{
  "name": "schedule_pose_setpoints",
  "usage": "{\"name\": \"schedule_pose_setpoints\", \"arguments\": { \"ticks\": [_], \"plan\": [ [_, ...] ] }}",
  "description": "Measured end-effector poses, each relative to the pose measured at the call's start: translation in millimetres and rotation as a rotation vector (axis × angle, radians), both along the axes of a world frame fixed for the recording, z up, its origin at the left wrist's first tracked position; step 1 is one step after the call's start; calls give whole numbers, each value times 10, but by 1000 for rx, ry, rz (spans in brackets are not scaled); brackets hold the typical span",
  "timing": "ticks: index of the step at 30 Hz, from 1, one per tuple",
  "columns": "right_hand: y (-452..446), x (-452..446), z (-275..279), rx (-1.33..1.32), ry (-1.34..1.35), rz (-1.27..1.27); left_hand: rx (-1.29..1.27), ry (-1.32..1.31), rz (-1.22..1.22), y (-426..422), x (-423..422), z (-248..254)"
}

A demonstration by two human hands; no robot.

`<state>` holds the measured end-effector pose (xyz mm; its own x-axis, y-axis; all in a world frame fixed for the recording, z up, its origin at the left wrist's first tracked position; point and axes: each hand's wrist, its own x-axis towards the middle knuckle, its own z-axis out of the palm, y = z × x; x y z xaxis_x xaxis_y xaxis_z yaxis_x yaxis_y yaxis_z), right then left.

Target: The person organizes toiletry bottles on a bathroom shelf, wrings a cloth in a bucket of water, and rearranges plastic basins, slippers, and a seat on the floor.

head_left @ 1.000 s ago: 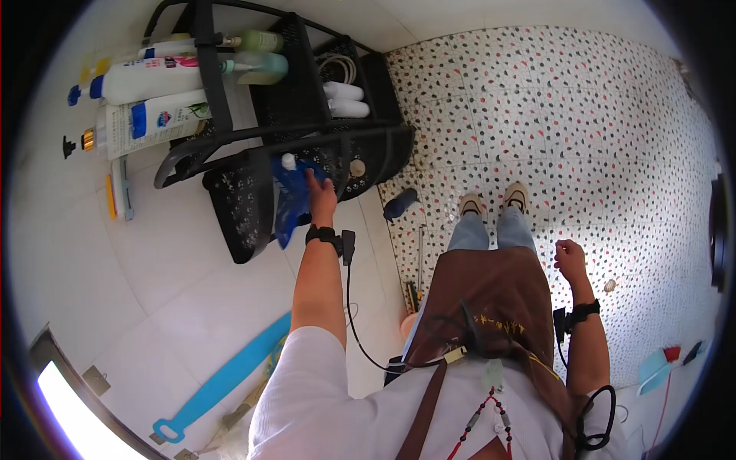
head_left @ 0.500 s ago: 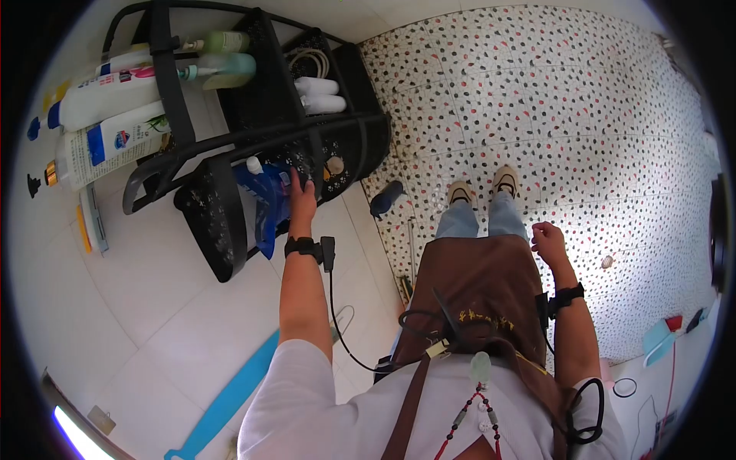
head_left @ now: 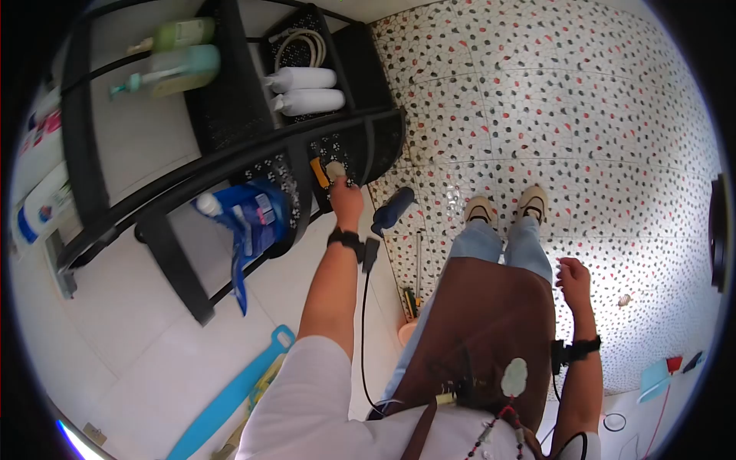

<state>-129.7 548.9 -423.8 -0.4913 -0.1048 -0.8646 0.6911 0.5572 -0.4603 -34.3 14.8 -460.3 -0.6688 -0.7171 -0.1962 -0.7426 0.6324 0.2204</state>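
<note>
My left hand (head_left: 346, 201) is at the lower basket of a black rack (head_left: 253, 157), its fingers closed at the lower edge of a round tan item (head_left: 335, 170). An orange item (head_left: 318, 173) lies just left of that. Farther left, a blue pouch with a white cap (head_left: 257, 218) hangs over the basket's side, apart from my hand. My right hand (head_left: 575, 284) hangs beside the brown apron (head_left: 491, 330), over the speckled floor; it is empty, with fingers loosely bent and slightly apart.
Green pump bottles (head_left: 184, 69), two white bottles (head_left: 308, 101) and a coiled hose (head_left: 307, 47) are in the upper rack. A dark blue object (head_left: 395, 209) lies on the floor near the rack. A long blue strip (head_left: 230, 399) is at the lower left.
My left hand has left the blue pouch and moved right to the round tan item. The view has shifted closer to the rack. My right hand still hangs at my side, fingers a little looser.
</note>
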Motion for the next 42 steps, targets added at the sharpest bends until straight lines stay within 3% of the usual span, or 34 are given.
{"name": "schedule_pose_setpoints", "arguments": {
  "ticks": [2,4,8,15,17,22,24,25,27,28,30,31,33,34,36,39,42],
  "plan": [
    [137,-45,-194,17,-15,-47,-61,-90,158,-344,-10,-326],
    [252,-55,-361,58,-56,-71,-103,-235,154,-559,-66,-417],
    [439,7,-642,113,-100,-26,-99,-230,249,-824,11,-649],
    [184,-12,-730,90,-139,37,-34,-217,256,-836,22,-565],
    [60,-114,-708,90,-141,36,54,-77,208,-906,81,-572],
    [74,-210,-829,56,-128,36,84,-151,205,-963,20,-468],
    [64,-226,-840,64,-116,19,184,-127,432,-872,-45,-400],
    [64,-234,-836,69,-116,20,189,-128,433,-900,14,-435],
    [24,-240,-810,69,-126,-13,523,226,676,-971,116,-418],
    [-13,-242,-773,73,-131,-14,520,224,676,-938,167,-383],
    [-1,-206,-781,58,-140,-13,869,712,862,-767,241,-267],
    [-3,-192,-776,49,-149,-10,867,717,857,-631,205,-150],
    [-76,-194,-689,38,-123,4,1194,959,953,-288,64,180],
    [-129,-211,-618,34,-101,17,1197,968,950,-168,56,307],
    [-231,-222,-510,-14,-56,9,1564,912,963,76,42,533],
    [-474,-340,-154,-21,-33,14,1819,936,879,485,-79,786],
    [-580,-338,108,-90,74,23,1957,906,814,857,-223,1042]
  ]
}}
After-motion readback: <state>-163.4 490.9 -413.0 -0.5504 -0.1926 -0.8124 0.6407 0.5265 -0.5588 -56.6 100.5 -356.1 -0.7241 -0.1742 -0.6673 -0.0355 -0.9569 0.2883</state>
